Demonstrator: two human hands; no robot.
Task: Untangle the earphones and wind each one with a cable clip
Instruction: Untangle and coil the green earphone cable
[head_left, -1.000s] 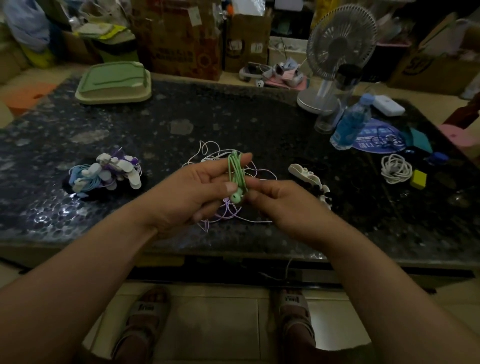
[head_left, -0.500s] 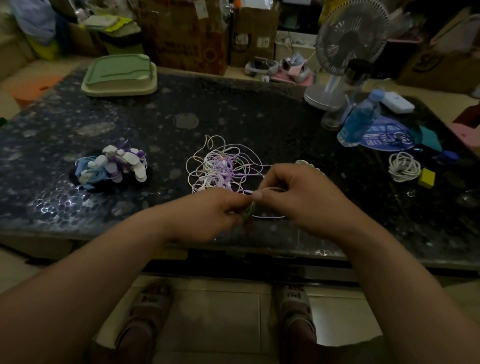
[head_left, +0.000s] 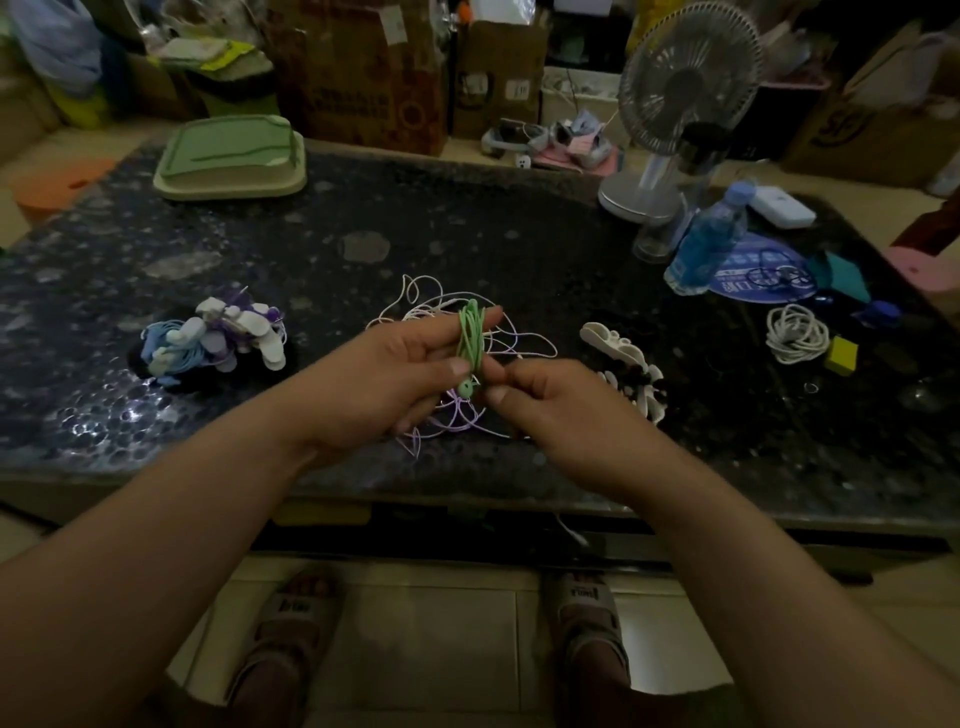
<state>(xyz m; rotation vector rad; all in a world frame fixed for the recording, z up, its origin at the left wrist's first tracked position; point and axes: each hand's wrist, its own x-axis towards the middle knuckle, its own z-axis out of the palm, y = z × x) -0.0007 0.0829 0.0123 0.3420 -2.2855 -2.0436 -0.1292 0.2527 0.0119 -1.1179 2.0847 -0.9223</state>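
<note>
In the head view, the green earphone (head_left: 470, 336) is gathered into a narrow bundle of loops and held up over the near middle of the table (head_left: 467, 228). It sits right between the two hands. Its long axis runs nearly upright, tilted slightly, with the looped end away from the person and an earbud hanging at the near, lower end. The left hand (head_left: 395, 374) grips the bundle from the left side, thumb across its front and fingers curled behind. The right hand (head_left: 550, 402) closes in from the right with curled fingers, its thumb and forefinger pinching the bundle's lower end. Whether it also holds a clip is too dark to tell. The spare cable clips (head_left: 621, 356) lie on the table just right of the right hand, the nearer hand to them. The loose tangle (head_left: 524, 340) lies under and beyond the bundle, and the wound earphones (head_left: 218, 335) sit well to the left.
</note>
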